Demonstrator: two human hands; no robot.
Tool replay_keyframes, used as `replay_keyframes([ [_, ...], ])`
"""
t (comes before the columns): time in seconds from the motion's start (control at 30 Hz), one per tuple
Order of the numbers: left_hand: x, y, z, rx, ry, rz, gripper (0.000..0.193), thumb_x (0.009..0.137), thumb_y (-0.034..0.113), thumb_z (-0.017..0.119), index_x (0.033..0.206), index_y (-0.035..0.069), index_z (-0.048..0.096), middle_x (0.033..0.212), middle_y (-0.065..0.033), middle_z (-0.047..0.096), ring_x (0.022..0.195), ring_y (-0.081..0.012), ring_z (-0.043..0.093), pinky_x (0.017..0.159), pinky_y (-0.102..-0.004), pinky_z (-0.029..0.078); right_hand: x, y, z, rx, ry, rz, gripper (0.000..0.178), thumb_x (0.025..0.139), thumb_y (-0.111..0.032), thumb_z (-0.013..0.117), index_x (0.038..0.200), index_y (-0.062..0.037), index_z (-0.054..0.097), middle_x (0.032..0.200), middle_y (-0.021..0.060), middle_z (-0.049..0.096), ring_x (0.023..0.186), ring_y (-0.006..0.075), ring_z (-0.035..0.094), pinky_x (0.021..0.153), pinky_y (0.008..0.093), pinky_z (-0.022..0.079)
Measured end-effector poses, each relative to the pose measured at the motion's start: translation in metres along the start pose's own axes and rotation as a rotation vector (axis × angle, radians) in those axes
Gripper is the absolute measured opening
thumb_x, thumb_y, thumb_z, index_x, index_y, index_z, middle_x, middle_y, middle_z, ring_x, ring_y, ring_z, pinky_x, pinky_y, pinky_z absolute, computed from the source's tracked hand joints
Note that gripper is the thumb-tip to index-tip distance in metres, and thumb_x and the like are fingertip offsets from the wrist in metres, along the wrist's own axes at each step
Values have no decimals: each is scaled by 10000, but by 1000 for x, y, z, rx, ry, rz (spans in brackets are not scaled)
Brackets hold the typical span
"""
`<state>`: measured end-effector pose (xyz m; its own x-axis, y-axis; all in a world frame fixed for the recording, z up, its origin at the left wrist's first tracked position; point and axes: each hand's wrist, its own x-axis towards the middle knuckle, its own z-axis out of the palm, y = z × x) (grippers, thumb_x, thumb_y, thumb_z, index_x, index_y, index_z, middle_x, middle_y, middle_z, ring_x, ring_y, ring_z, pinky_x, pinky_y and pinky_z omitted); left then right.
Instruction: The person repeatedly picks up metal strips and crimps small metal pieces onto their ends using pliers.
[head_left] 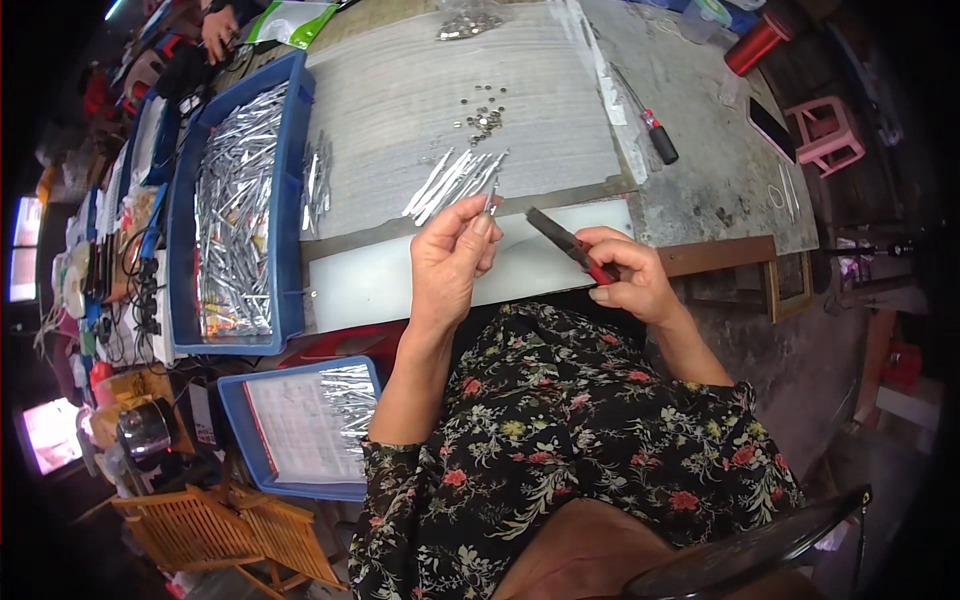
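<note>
— What lies on the surface?

— Grey boards with a fan of silver tubes, small round parts and a screwdriver. A blue bin of tubes sits at its left edge.

— And the hands?

— The left hand has its grip closed on one tube above the near edge; the right hand grips red-handled pliers.

— The room?

— Dim, with a pink stool to the right.

A small assembly workshop — a worn grey workbench carries loose heaps of thin metal pins and small round fittings. Blue plastic bins at its side are filled with more silvery pins. A screwdriver, a red wire spool and cluttered shelves of tools and cables — all mark hand production work.
</note>
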<state>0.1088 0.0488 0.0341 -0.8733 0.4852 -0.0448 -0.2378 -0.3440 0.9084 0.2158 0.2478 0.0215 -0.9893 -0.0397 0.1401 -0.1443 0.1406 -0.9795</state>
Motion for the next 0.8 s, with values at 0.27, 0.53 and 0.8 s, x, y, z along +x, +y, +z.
replay_keyframes([
  [0.27,-6,-10,4,0,13,-5,215,848,79,499,1032,-28,530,715,-30,532,510,-52,389,443,-166,290,1,-8,5,-130,0,-6,244,558,-12,627,786,-5,542,1042,138,516,884,188,512,772,282,392],
  [0.53,-8,-17,6,44,19,25,221,852,77,495,1039,-38,525,721,-24,533,511,-47,394,448,-163,300,4,-10,8,-162,-21,-11,250,555,-23,641,787,-4,550,1043,149,518,945,223,514,803,304,394],
  [0.8,-10,-17,8,97,25,40,215,863,84,486,1044,-26,525,730,1,519,535,-18,376,465,-145,297,5,-9,10,-196,-17,-25,252,549,-30,641,781,-2,548,1037,156,518,949,238,512,804,310,397],
])
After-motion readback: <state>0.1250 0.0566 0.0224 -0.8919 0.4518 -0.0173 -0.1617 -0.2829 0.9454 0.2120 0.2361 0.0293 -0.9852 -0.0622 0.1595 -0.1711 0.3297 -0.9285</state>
